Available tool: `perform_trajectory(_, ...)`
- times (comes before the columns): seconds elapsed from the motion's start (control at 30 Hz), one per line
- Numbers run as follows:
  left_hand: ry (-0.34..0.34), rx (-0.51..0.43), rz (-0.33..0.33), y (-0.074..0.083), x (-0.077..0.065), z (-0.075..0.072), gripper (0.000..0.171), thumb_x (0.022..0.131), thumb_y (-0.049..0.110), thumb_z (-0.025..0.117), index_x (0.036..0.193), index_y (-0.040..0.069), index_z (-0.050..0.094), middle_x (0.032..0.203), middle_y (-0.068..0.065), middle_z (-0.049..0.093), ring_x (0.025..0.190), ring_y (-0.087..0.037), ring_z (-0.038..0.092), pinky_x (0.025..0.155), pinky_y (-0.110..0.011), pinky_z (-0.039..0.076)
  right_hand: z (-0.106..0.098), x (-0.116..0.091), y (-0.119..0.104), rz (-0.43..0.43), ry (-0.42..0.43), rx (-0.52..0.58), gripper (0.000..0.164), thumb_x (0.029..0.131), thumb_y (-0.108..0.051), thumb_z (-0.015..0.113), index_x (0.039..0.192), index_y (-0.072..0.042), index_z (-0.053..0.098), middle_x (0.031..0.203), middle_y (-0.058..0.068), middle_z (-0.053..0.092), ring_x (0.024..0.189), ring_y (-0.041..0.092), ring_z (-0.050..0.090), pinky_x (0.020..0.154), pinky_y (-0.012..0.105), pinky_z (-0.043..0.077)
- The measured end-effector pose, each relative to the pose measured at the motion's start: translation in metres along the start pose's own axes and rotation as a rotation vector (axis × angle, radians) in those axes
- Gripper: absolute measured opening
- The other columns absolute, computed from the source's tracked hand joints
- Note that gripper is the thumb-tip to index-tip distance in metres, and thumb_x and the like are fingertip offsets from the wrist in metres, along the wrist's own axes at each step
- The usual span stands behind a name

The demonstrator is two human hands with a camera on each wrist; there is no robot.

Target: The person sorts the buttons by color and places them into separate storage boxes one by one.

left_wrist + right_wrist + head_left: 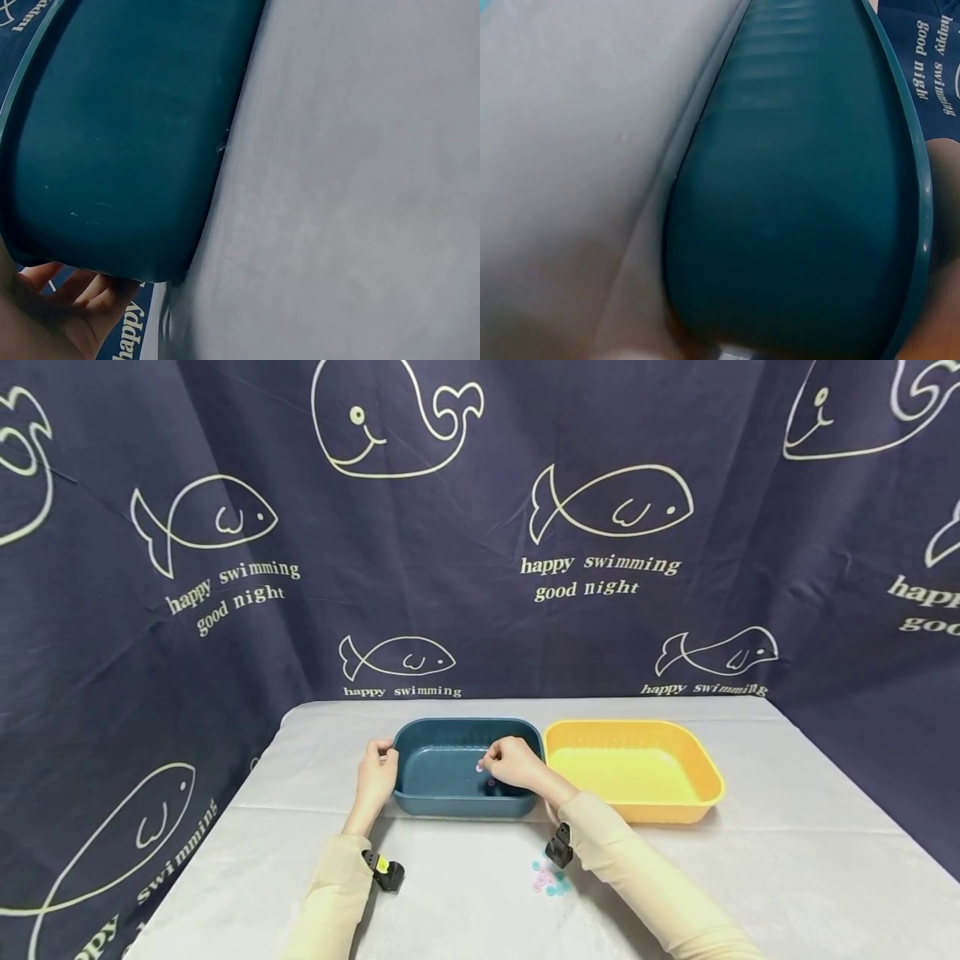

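Observation:
A dark blue plastic bin (465, 807) sits on the table. My left hand (377, 772) holds its left end; in the left wrist view, fingers (97, 296) lie against the outside of the end wall. Over the bin's inside, toward the right end, my right hand (517, 764) pinches a small pink button-like disc (480, 768) with the fingertips pointing down. Another small pink disc (491, 782) shows on the bin's floor just below. The right wrist view catches the bin's outer wall (795, 187) and only part of the hand, with the fingertips hidden.
A yellow bin (637, 812) stands right beside the blue one. In front, near my right wrist, lies a loose group of small pink and teal discs (551, 878). The table (465, 877) has a pale cloth, and a dark printed curtain (480, 610) hangs behind.

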State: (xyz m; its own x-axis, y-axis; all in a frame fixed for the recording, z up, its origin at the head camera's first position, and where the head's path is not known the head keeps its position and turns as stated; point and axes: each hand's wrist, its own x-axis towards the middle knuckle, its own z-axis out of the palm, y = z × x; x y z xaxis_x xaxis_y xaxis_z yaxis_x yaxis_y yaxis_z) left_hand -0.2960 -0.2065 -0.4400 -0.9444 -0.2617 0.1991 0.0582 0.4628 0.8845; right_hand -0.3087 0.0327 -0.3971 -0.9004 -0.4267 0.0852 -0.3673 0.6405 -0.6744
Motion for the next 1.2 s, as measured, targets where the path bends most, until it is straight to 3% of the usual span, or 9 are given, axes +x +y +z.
perform_trajectory(0.23, 0.002, 0.002, 0.003, 0.0005, 0.0, 0.0016, 0.031, 0.096, 0.012, 0.039, 0.122, -0.003, 0.047, 0.123, -0.026, 0.054, 0.109, -0.039, 0.057, 0.091, -0.049, 0.048, 0.001, -0.0006, 0.0006, 0.016, -0.003, -0.008, 0.024, 0.092, -0.007, 0.05, 0.077, 0.005, 0.064, 0.085, 0.011, 0.069, 0.055, 0.01, 0.043, 0.053, 0.022, 0.031)
perform_trajectory(0.43, -0.002, 0.0, 0.0, 0.0009, 0.0004, 0.0023, 0.031, 0.096, 0.012, 0.039, 0.122, -0.003, 0.047, 0.123, -0.025, 0.053, 0.109, -0.039, 0.057, 0.091, -0.049, 0.048, 0.0013, -0.0002, 0.0007, 0.01, 0.015, -0.018, 0.026, 0.091, -0.007, 0.051, 0.066, -0.002, 0.056, 0.074, 0.008, 0.064, 0.052, 0.01, 0.038, 0.052, 0.021, 0.03)
perform_trajectory(0.5, -0.004, -0.002, 0.0, 0.0009, 0.0002, 0.0022, 0.031, 0.096, 0.012, 0.039, 0.122, -0.003, 0.047, 0.123, -0.025, 0.053, 0.109, -0.039, 0.057, 0.091, -0.049, 0.048, 0.0017, -0.0004, 0.001, 0.012, 0.016, -0.008, 0.026, 0.091, -0.008, 0.052, 0.066, -0.004, 0.055, 0.076, 0.007, 0.065, 0.055, 0.011, 0.046, 0.051, 0.021, 0.03)
perform_trajectory(0.6, -0.004, 0.0, -0.002, 0.0006, 0.0001, 0.0023, 0.031, 0.096, 0.012, 0.039, 0.122, -0.003, 0.047, 0.123, -0.025, 0.053, 0.109, -0.038, 0.057, 0.091, -0.049, 0.047, 0.0025, -0.0006, 0.0019, 0.003, 0.017, 0.009, 0.027, 0.091, -0.008, 0.053, 0.065, -0.004, 0.055, 0.081, 0.009, 0.069, 0.073, 0.016, 0.064, 0.052, 0.021, 0.03)
perform_trajectory(0.7, -0.005, 0.0, -0.001, 0.0, -0.0001, 0.0025, 0.031, 0.096, 0.012, 0.039, 0.122, -0.003, 0.047, 0.123, -0.025, 0.053, 0.11, -0.039, 0.056, 0.092, -0.049, 0.047, 0.003, -0.0007, 0.0026, 0.002, 0.015, 0.022, 0.028, 0.091, -0.008, 0.054, 0.063, -0.005, 0.052, 0.084, 0.012, 0.07, 0.091, 0.021, 0.068, 0.053, 0.021, 0.03)
perform_trajectory(0.93, -0.006, -0.012, -0.006, -0.0019, -0.0004, 0.002, 0.031, 0.096, 0.011, 0.039, 0.122, -0.003, 0.046, 0.123, -0.026, 0.053, 0.111, -0.04, 0.056, 0.093, -0.049, 0.047, 0.0027, -0.002, 0.0022, 0.002, 0.02, 0.01, 0.02, 0.091, -0.009, 0.055, 0.077, 0.003, 0.064, 0.091, 0.01, 0.071, 0.085, 0.019, 0.067, 0.054, 0.021, 0.035)
perform_trajectory(1.2, -0.009, -0.001, 0.0, -0.0013, 0.0006, 0.0005, 0.031, 0.097, 0.011, 0.037, 0.122, -0.004, 0.045, 0.123, -0.027, 0.052, 0.111, -0.04, 0.055, 0.092, -0.049, 0.047, 0.0007, -0.0031, 0.0033, -0.035, 0.041, -0.005, 0.022, 0.09, -0.008, 0.054, 0.073, 0.003, 0.062, 0.09, 0.009, 0.071, 0.091, 0.021, 0.068, 0.052, 0.02, 0.032)
